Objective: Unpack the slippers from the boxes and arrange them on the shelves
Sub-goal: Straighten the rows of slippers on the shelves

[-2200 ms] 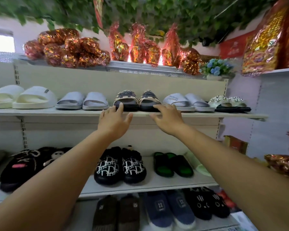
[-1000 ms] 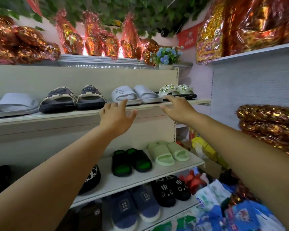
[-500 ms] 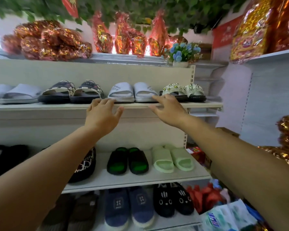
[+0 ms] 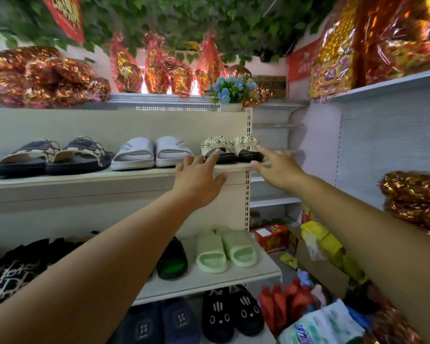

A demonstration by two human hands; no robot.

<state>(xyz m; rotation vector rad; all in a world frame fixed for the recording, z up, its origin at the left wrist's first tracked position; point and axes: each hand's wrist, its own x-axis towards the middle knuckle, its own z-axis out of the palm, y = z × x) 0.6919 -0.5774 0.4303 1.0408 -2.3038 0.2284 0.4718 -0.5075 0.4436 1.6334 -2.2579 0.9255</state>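
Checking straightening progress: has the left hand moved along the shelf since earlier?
Yes, rightward: left hand went from patterned dark slippers to the beaded pair.

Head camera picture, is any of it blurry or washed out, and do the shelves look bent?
Head view: motion blur smears the right hand, the leaves and the foil packs near the edges; the beaded slippers at centre are sharper. Head view: light behind the top-centre foil cones is blown out. Head view: the wide lens slants the shelf lines.
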